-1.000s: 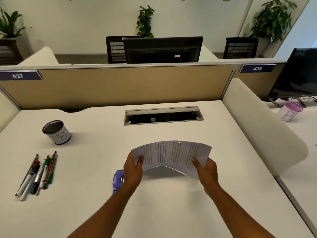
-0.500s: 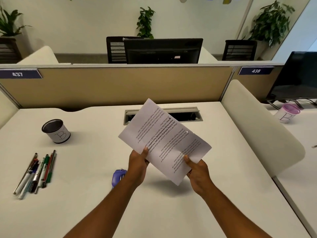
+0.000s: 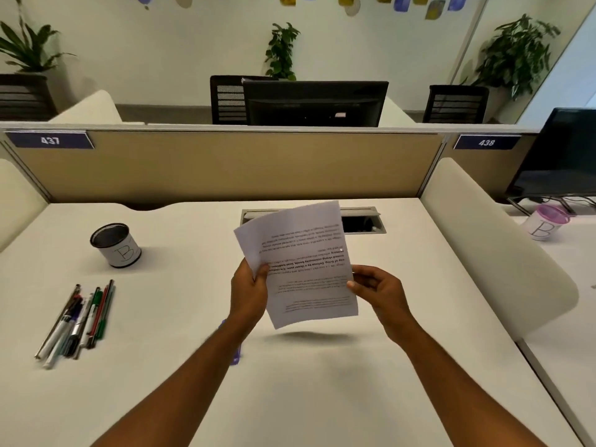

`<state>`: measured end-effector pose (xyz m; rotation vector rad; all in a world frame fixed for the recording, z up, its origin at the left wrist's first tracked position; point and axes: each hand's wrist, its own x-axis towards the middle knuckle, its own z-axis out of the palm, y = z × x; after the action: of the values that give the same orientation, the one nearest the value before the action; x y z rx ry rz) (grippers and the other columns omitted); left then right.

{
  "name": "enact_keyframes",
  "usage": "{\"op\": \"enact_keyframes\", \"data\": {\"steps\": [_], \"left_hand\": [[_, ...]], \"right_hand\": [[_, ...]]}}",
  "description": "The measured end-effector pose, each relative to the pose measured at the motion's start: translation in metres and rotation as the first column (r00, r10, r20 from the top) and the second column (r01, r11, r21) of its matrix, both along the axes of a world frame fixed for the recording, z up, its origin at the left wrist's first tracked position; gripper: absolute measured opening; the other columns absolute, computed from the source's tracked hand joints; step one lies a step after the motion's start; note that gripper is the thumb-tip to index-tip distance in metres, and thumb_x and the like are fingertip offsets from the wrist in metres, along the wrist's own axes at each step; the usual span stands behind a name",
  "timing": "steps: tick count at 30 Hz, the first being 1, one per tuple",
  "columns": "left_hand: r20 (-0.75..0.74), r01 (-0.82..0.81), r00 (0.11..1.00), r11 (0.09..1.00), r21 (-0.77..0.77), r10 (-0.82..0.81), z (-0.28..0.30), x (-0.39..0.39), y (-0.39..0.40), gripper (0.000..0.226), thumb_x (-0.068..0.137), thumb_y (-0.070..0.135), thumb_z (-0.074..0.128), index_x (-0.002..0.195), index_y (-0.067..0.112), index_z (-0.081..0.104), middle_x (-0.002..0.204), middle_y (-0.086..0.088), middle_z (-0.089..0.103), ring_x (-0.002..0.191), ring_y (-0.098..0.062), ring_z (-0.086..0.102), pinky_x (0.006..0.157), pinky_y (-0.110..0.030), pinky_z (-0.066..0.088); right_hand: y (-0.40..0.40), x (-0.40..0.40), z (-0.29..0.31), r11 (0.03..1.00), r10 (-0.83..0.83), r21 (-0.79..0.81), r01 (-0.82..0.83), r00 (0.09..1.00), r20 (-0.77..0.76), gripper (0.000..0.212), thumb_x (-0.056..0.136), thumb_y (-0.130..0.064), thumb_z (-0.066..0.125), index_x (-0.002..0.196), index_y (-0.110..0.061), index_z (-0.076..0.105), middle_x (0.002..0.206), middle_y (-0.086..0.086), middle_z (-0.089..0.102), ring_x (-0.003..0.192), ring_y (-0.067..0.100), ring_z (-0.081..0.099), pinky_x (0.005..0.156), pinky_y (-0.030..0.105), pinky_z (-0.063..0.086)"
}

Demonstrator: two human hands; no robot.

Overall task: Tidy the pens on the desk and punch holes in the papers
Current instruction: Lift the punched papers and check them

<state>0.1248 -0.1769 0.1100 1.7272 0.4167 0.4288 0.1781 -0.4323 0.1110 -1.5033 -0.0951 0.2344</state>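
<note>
A printed sheet of paper (image 3: 303,253) is held upright above the middle of the white desk (image 3: 322,382), its text upside down to me. My left hand (image 3: 250,293) pinches its left edge. My right hand (image 3: 379,288) touches its right edge with the fingertips, fingers loosely curled. A purple hole punch (image 3: 236,354) lies on the desk under my left forearm, mostly hidden. Several pens (image 3: 77,321) lie in a loose row at the left. Behind them stands a black-rimmed pen cup (image 3: 116,245) marked "B", tilted a little.
A cable slot (image 3: 364,221) is set into the desk behind the paper. A beige partition (image 3: 225,166) closes the back and a white side divider (image 3: 500,250) the right. Beyond it stand a pink-lidded cup (image 3: 545,222) and a monitor (image 3: 561,153).
The paper has gone from curved and low, through a diagonal tilt, to nearly upright. Both hands rose with it, and my right hand shifted to the sheet's right edge.
</note>
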Motion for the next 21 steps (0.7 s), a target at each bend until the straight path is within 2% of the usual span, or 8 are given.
{"op": "enact_keyframes", "data": {"steps": [2,6,9,12,15,19,21], "left_hand": [[0.007,0.031,0.999,0.998,0.063,-0.031,0.002,-0.003,-0.005,0.015,0.102,0.016,0.047,0.109,0.026,0.055,0.100,0.002,0.068,0.091,-0.017,0.068,0.075,-0.034,0.060],[0.031,0.062,0.997,0.989,0.131,-0.066,0.004,-0.008,-0.011,0.013,0.102,0.014,0.048,0.109,0.021,0.057,0.097,0.001,0.068,0.090,-0.019,0.068,0.074,-0.036,0.062],[0.066,0.069,0.995,0.990,0.121,-0.077,0.007,-0.012,-0.014,0.015,0.097,0.024,0.051,0.110,0.022,0.057,0.097,0.003,0.068,0.090,-0.020,0.069,0.072,-0.032,0.062],[0.048,0.075,0.996,0.993,0.097,-0.080,0.001,-0.017,-0.015,0.026,0.092,0.033,0.055,0.116,0.023,0.056,0.103,0.005,0.068,0.093,-0.018,0.069,0.075,-0.033,0.062],[0.007,0.085,0.996,0.994,0.074,-0.085,-0.011,-0.022,-0.015,0.021,0.095,0.027,0.059,0.116,0.022,0.057,0.108,0.005,0.069,0.097,-0.019,0.068,0.079,-0.036,0.062],[0.001,0.069,0.998,0.992,0.104,-0.070,-0.010,-0.024,-0.020,0.018,0.099,0.018,0.054,0.117,0.018,0.059,0.103,0.006,0.068,0.094,-0.018,0.067,0.068,-0.017,0.055],[-0.005,0.062,0.998,0.991,0.115,-0.062,-0.010,-0.023,-0.023,0.019,0.100,0.018,0.053,0.118,0.016,0.059,0.103,0.005,0.068,0.093,-0.018,0.066,0.066,-0.013,0.052]], "right_hand": [[0.009,0.001,0.005,0.997,0.041,-0.063,-0.038,0.998,0.048,0.030,0.085,-0.003,0.076,0.113,-0.008,0.069,0.107,0.005,0.078,0.100,0.022,0.075,0.085,0.031,0.061],[0.023,-0.002,0.005,0.992,-0.035,-0.119,0.046,0.994,0.099,0.017,0.087,-0.013,0.077,0.103,-0.015,0.072,0.101,-0.003,0.079,0.092,0.020,0.075,0.080,0.034,0.063],[0.027,-0.005,0.002,0.989,-0.092,-0.104,0.105,0.988,0.120,0.014,0.086,-0.016,0.077,0.099,-0.015,0.072,0.099,-0.004,0.079,0.090,0.020,0.075,0.077,0.033,0.063],[0.028,-0.010,-0.006,0.987,-0.096,-0.121,0.109,0.989,0.110,0.017,0.087,-0.014,0.077,0.102,-0.019,0.071,0.103,-0.002,0.078,0.092,0.019,0.075,0.080,0.035,0.063],[0.030,-0.015,-0.013,0.985,-0.082,-0.148,0.091,0.994,0.067,0.024,0.087,-0.014,0.077,0.107,-0.026,0.070,0.107,-0.004,0.076,0.098,0.020,0.073,0.082,0.037,0.063],[0.034,-0.017,-0.013,0.978,-0.113,-0.171,0.121,0.992,0.056,0.015,0.090,-0.020,0.075,0.102,-0.027,0.072,0.101,-0.005,0.077,0.094,0.023,0.072,0.081,0.043,0.063],[0.035,-0.017,-0.014,0.976,-0.125,-0.171,0.132,0.991,0.047,0.016,0.090,-0.020,0.075,0.104,-0.025,0.071,0.103,-0.003,0.077,0.095,0.023,0.072,0.081,0.043,0.063]]}}
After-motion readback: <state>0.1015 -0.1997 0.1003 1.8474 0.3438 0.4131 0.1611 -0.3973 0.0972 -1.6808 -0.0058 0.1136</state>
